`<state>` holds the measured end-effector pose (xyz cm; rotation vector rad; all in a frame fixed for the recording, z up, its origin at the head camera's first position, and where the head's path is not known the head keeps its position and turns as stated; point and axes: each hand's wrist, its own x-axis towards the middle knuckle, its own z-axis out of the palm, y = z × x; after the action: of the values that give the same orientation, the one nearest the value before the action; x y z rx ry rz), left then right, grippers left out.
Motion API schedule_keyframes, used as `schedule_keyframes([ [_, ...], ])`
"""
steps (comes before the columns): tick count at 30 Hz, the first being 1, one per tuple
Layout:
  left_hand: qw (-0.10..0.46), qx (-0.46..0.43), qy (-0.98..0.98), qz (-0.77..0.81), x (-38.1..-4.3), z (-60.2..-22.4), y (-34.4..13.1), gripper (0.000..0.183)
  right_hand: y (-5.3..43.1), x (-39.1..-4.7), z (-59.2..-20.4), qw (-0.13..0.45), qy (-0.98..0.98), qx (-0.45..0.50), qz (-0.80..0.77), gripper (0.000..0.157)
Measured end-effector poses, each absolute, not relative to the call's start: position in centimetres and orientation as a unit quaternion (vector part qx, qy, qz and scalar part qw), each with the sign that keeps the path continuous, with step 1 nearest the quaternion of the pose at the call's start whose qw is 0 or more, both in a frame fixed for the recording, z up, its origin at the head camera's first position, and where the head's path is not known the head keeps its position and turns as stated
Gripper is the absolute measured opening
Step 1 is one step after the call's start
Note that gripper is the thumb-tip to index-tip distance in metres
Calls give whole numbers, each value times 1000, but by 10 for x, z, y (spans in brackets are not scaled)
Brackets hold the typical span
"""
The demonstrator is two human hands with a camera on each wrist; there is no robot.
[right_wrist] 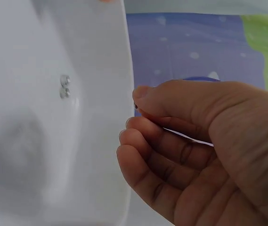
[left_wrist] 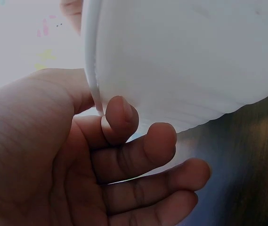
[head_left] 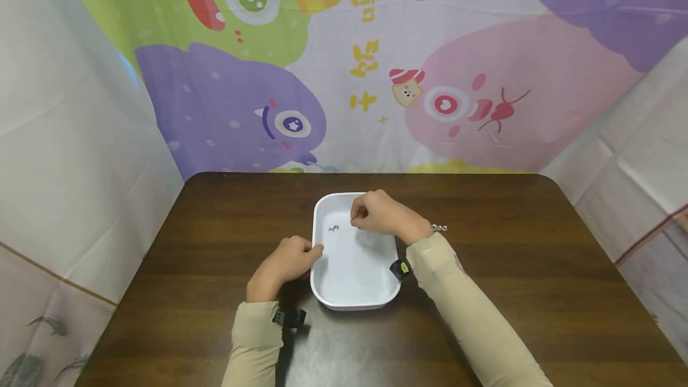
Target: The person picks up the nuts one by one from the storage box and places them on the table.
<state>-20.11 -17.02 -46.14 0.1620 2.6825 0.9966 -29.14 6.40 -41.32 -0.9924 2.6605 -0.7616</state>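
A white rectangular tray (head_left: 355, 279) stands on the table. My left hand (head_left: 292, 258) grips its left rim, thumb over the edge and fingers (left_wrist: 159, 146) under the outside wall. Above the tray's far part is my right hand (head_left: 378, 211), its thumb and index fingertips pinched together. A tiny dark edge of a small piece (right_wrist: 136, 107) shows between those tips; the rest of it is hidden. Two small silver nuts (right_wrist: 65, 86) lie side by side on the tray floor, left of the right hand. Several more silver nuts (head_left: 439, 228) sit in a row on the table beyond the right wrist.
The dark brown wooden table (head_left: 510, 267) extends on every side of the tray. Behind it hangs a curtain (head_left: 365, 136) with cartoon monsters. Pale cloth walls (head_left: 80, 106) close off both sides. Black wrist cameras (head_left: 290, 317) are strapped to both wrists.
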Motion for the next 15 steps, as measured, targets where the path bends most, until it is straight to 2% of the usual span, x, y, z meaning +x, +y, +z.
schedule_keyframes([
  [15,138,50,927,345,-202,-461,-171,40,134,-306,-398,73,924,-269,-262,7],
])
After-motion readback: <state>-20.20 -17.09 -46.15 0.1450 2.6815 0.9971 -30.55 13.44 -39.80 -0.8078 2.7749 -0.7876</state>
